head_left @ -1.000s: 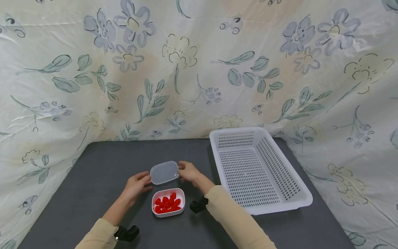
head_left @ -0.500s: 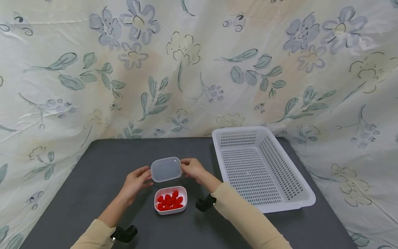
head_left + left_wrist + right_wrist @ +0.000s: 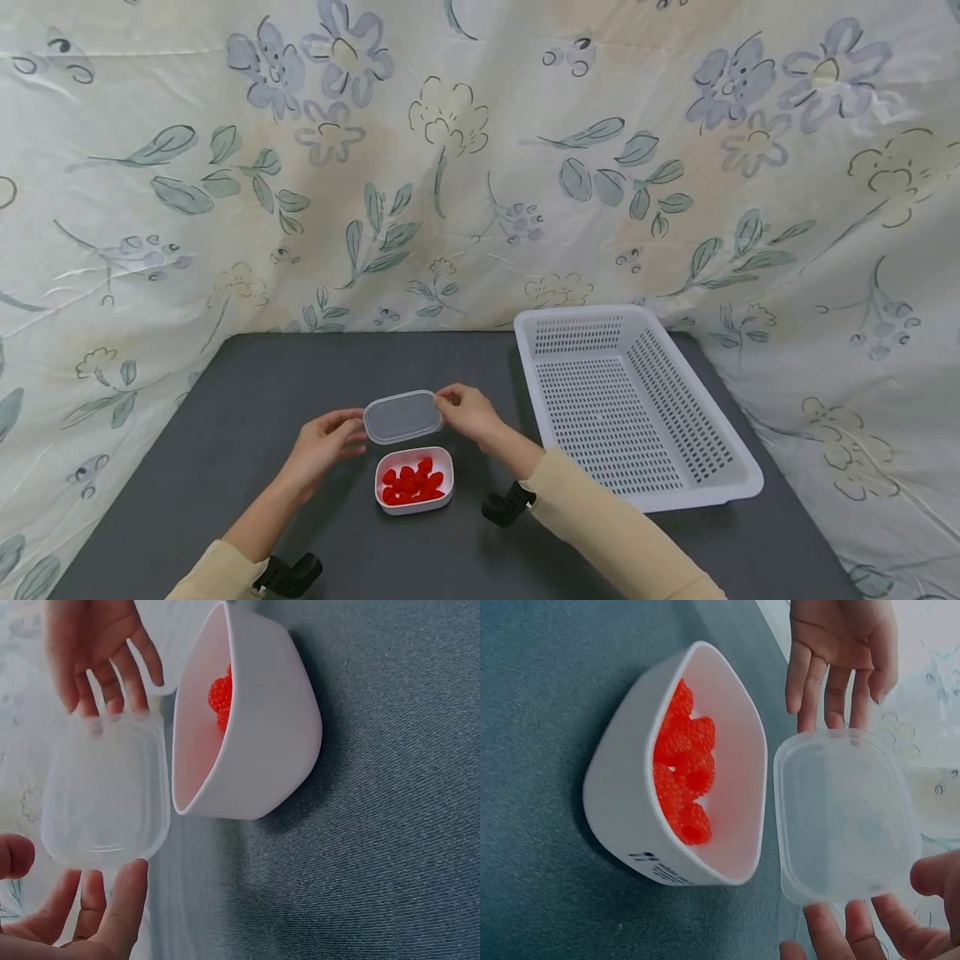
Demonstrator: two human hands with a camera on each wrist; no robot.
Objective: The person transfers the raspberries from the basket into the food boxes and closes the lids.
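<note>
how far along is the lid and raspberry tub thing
Done: the white tub sits on the dark table, filled with red raspberries. In hand: left hand and right hand hold the clear lid above the tub. Left: the tub is uncovered, and the white basket holds nothing.

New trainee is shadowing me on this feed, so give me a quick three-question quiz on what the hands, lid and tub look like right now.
1. True or false: the clear lid is already pressed onto the white tub.
2. What is in the tub?
A. red raspberries
B. green grapes
C. nothing
3. Which hands hold the lid, and where is it relative to the tub?

Key
1. False: the lid is held apart from the tub, which stands open.
2. A: raspberries.
3. Both: the left hand and right hand each hold one end, and it sits just behind the tub in the head view.
</note>
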